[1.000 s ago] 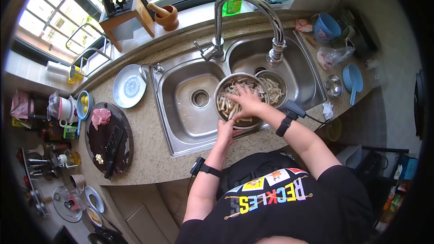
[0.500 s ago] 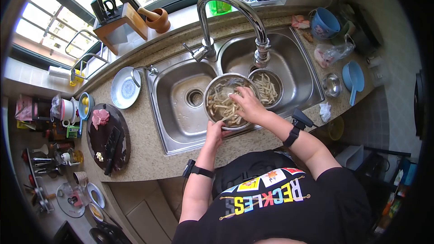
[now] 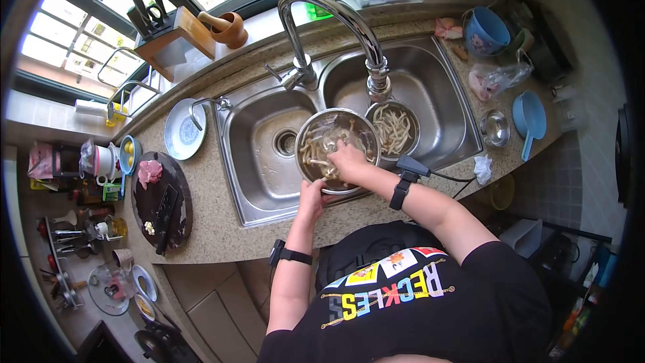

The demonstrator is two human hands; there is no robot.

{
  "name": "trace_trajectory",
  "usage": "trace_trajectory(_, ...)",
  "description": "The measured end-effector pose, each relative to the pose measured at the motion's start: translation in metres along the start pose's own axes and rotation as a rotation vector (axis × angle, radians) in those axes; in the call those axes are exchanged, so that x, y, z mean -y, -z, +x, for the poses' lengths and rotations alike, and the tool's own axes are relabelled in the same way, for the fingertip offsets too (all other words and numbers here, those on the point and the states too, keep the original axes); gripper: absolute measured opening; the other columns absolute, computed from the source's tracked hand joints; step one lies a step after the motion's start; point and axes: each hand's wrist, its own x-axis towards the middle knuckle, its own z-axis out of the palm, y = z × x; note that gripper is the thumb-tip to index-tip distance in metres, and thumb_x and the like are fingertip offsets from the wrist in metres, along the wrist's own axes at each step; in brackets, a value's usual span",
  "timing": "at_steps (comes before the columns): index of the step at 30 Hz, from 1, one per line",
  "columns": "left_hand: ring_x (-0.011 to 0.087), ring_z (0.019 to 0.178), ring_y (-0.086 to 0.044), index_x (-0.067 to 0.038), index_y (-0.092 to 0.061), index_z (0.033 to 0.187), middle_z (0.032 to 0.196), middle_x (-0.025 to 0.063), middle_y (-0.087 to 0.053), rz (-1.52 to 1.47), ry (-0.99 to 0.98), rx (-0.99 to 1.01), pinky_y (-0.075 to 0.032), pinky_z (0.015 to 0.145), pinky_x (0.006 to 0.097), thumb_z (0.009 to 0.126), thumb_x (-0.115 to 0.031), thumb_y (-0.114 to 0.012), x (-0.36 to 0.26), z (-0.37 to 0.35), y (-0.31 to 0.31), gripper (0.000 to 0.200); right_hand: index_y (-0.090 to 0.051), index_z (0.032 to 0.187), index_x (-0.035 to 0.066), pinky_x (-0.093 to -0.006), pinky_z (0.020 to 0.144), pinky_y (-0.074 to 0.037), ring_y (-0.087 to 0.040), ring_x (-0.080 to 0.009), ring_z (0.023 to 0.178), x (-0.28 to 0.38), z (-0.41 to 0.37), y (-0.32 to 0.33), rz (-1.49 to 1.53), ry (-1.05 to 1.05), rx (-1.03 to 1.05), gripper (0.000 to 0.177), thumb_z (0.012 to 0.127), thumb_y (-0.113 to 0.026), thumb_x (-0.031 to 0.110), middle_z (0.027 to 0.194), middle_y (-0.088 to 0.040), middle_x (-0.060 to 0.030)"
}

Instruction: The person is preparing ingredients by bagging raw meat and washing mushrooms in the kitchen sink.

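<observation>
A round metal bowl (image 3: 368,173) holds water and long, pale mushrooms (image 3: 313,153), over the near side of the double sink (image 3: 265,210). My left hand (image 3: 311,200) is closed on the bowl's near rim, with the thumb on the edge. My right hand (image 3: 351,163) reaches into the bowl, its fingers bent down among the mushrooms and the fingertips hidden. Just right of it, a second metal bowl (image 3: 418,136) with more pale mushrooms sits in the right basin, below the faucet (image 3: 378,81).
On the left counter lie a white plate (image 3: 184,129) and a dark round cutting board (image 3: 176,225) carrying a cleaver (image 3: 166,208), pink meat (image 3: 149,173) and garlic. At right are a small metal bowl (image 3: 496,128), a blue ladle (image 3: 529,118) and a crumpled tissue (image 3: 482,169).
My right hand has moved down and slightly left, deeper among the mushrooms, with its fingers more bent. My left hand keeps its hold on the bowl. The whole view has shifted slightly.
</observation>
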Motion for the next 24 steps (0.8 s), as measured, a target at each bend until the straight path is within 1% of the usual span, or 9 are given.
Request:
trace_trajectory(1,0.0187,0.064,-0.062,0.001,-0.054,0.095,0.080,0.0093,-0.060,0.002,0.001,-0.002,-0.057,0.051,0.0324,0.074,0.001,-0.045,0.002,0.001,0.003,0.023,-0.062,0.103,0.019,-0.0421,0.082,-0.047,-0.051,-0.0365,0.104,0.000,0.000,0.000,0.003,0.001,0.001,0.033,0.070,-0.066,0.017,0.115,-0.046,-0.0172)
trace_trajectory(3,0.0198,0.064,-0.063,0.002,-0.053,0.096,0.081,0.0104,-0.060,0.001,-0.024,-0.003,-0.057,0.052,0.0333,0.073,0.001,-0.044,0.003,0.000,0.004,0.024,-0.066,0.092,0.015,-0.0408,0.080,-0.047,-0.053,-0.0347,0.098,0.000,-0.001,0.002,0.209,-0.007,-0.079,0.021,0.073,-0.057,0.009,0.100,-0.051,-0.0169)
trace_trajectory(4,0.0198,0.064,-0.063,0.002,-0.053,0.096,0.081,0.0104,-0.060,0.000,-0.024,-0.006,-0.057,0.052,0.0333,0.073,0.001,-0.044,0.002,-0.002,0.002,0.024,-0.066,0.092,0.015,-0.0408,0.080,-0.047,-0.053,-0.0347,0.098,-0.001,0.000,0.002,0.210,-0.004,-0.077,0.021,0.073,-0.057,0.009,0.100,-0.051,-0.0169)
trace_trajectory(6,0.0199,0.063,-0.062,0.002,-0.053,0.097,0.079,0.0103,-0.060,-0.028,-0.020,-0.009,-0.056,0.050,0.0324,0.073,0.002,-0.044,0.001,-0.004,-0.002,0.025,-0.065,0.093,0.013,-0.0405,0.080,-0.046,-0.055,-0.0345,0.094,-0.009,0.002,-0.001,0.282,0.081,-0.247,0.021,0.072,-0.059,0.009,0.098,-0.052,-0.0172)
trace_trajectory(7,0.0199,0.063,-0.062,0.002,-0.053,0.097,0.079,0.0103,-0.060,-0.029,-0.019,-0.012,-0.056,0.050,0.0324,0.073,0.002,-0.044,0.001,-0.003,-0.002,0.025,-0.065,0.092,0.012,-0.0400,0.080,-0.045,-0.055,-0.0356,0.093,-0.014,0.005,-0.003,0.354,0.152,-0.372,0.025,0.069,-0.061,0.006,0.097,-0.052,-0.0169)
trace_trajectory(10,0.0197,0.062,-0.061,0.003,-0.053,0.097,0.079,0.0106,-0.061,0.028,-0.012,-0.027,-0.055,0.048,0.0317,0.073,0.001,-0.043,0.002,0.000,-0.002,0.026,-0.064,0.093,0.011,-0.0393,0.081,-0.045,-0.055,-0.0352,0.093,-0.026,0.009,0.009,0.487,0.144,-0.360,0.030,0.064,-0.064,0.003,0.096,-0.053,-0.0176)
trace_trajectory(11,0.0193,0.061,-0.061,0.003,-0.053,0.096,0.079,0.0104,-0.060,0.035,-0.012,-0.026,-0.055,0.047,0.0315,0.073,0.002,-0.043,0.002,0.001,-0.002,0.025,-0.064,0.093,0.010,-0.0387,0.081,-0.045,-0.055,-0.0350,0.091,-0.032,0.015,0.003,0.488,0.161,-0.419,0.035,0.059,-0.067,0.001,0.094,-0.053,-0.0172)
trace_trajectory(15,0.0187,0.058,-0.059,0.002,-0.050,0.092,0.076,0.0091,-0.057,-0.008,-0.021,-0.064,-0.055,0.046,0.0309,0.070,0.003,-0.042,-0.004,-0.002,-0.014,0.023,-0.062,0.088,0.008,-0.0378,0.076,-0.046,-0.055,-0.0337,0.085,-0.041,0.016,0.023,0.610,0.260,-0.434,0.034,0.056,-0.071,0.003,0.090,-0.053,-0.0154)
trace_trajectory(24,0.0200,0.059,-0.061,0.005,-0.053,0.092,0.078,0.0113,-0.060,0.004,-0.015,-0.075,-0.054,0.044,0.0298,0.073,0.002,-0.044,-0.007,0.002,-0.003,0.022,-0.061,0.086,0.007,-0.0335,0.073,-0.046,-0.056,-0.0297,0.082,-0.042,-0.002,0.065,0.673,0.254,-0.520,0.030,0.058,-0.071,0.004,0.087,-0.054,-0.0130)
